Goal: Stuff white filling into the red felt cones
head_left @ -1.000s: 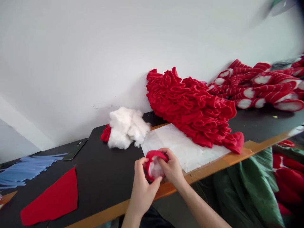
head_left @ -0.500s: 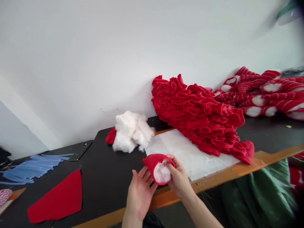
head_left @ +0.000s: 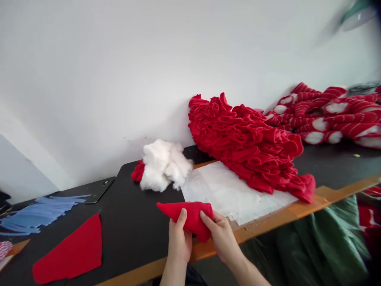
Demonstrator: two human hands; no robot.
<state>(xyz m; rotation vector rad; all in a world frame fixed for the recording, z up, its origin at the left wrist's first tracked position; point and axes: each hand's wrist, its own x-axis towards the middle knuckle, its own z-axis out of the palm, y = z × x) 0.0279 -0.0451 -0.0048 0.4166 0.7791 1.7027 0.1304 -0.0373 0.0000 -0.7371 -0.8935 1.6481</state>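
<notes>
A small red felt cone point(head_left: 195, 212) is held between both hands above the front edge of the table, its thin tip pointing left. My left hand point(head_left: 180, 238) is closed around its underside with the thumb on top. At the wide end, my right hand point(head_left: 218, 232) grips the rim, thumb on the near face. The cone's open end faces away, so its inside is hidden. Behind it lies a clump of white stuffing point(head_left: 163, 165), with a bit of red cloth point(head_left: 137, 171) at its left. A flat red felt piece point(head_left: 71, 254) rests at the left.
A big heap of red felt pieces point(head_left: 247, 143) leans by the wall, partly on a white sheet point(head_left: 208, 186). Striped stuffed tubes point(head_left: 333, 111) are piled at the right. Blue strips point(head_left: 41, 214) and a dark phone point(head_left: 99, 190) lie left. Green fabric point(head_left: 324, 238) hangs below the table edge.
The cone has turned from showing its white-filled opening to lying sideways, tip left. My left hand has gone from open and spread to gripping it.
</notes>
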